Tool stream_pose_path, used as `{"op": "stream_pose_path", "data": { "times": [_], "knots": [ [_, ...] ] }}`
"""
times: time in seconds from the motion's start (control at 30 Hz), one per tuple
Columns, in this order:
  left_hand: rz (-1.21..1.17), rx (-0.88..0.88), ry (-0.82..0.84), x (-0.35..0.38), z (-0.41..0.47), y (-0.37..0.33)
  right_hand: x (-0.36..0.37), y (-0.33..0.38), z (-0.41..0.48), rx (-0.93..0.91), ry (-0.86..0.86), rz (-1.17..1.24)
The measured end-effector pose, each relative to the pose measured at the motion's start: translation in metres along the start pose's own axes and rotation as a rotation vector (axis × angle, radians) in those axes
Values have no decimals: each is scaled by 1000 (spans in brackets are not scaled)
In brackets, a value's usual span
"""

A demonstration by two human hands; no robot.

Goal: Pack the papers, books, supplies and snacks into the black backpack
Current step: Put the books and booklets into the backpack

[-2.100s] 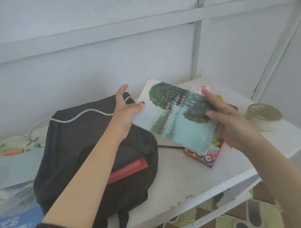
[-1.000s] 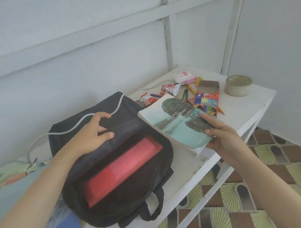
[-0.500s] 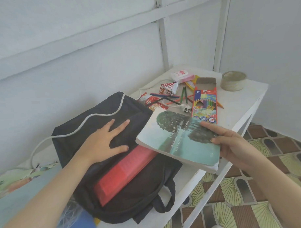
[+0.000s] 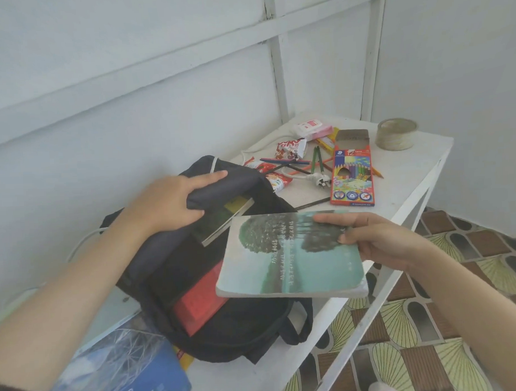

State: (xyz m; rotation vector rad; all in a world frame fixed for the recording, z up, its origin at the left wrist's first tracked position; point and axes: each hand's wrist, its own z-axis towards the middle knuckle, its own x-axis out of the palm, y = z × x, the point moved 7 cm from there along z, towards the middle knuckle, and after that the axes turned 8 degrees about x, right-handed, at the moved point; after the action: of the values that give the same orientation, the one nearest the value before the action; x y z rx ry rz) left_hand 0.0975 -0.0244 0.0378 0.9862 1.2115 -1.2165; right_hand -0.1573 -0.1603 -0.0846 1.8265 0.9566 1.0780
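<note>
Black fabric, soft and slumped — the backpack [image 4: 241,333] lies on the white counter [image 4: 402,172] with its mouth gaping and a red book [image 4: 199,299] showing inside. The left hand [image 4: 169,202] grips the upper lip of the opening, fingers curled over it. The right hand [image 4: 378,241] pinches a teal softcover book [image 4: 297,267], dark trees printed on its worn cover, just over the opening.

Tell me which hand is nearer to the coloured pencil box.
Right. The right hand, holding the teal book, is just on the near side of the coloured pencil box; the left hand grips the flap of the black backpack, farther off to the box's left.
</note>
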Motion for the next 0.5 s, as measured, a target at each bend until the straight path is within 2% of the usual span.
{"op": "stream_pose_path", "data": {
  "times": [0.27,0.4,0.5],
  "knots": [
    [83,55,-45,-24,-2,-4,55,24,56,4,-18,24],
    [107,51,-44,-25,-4,-8,79,28,86,-14,-100,108],
    [112,36,-33,-25,-6,-10,97,24,104,-30,-54,176]
  ]
}}
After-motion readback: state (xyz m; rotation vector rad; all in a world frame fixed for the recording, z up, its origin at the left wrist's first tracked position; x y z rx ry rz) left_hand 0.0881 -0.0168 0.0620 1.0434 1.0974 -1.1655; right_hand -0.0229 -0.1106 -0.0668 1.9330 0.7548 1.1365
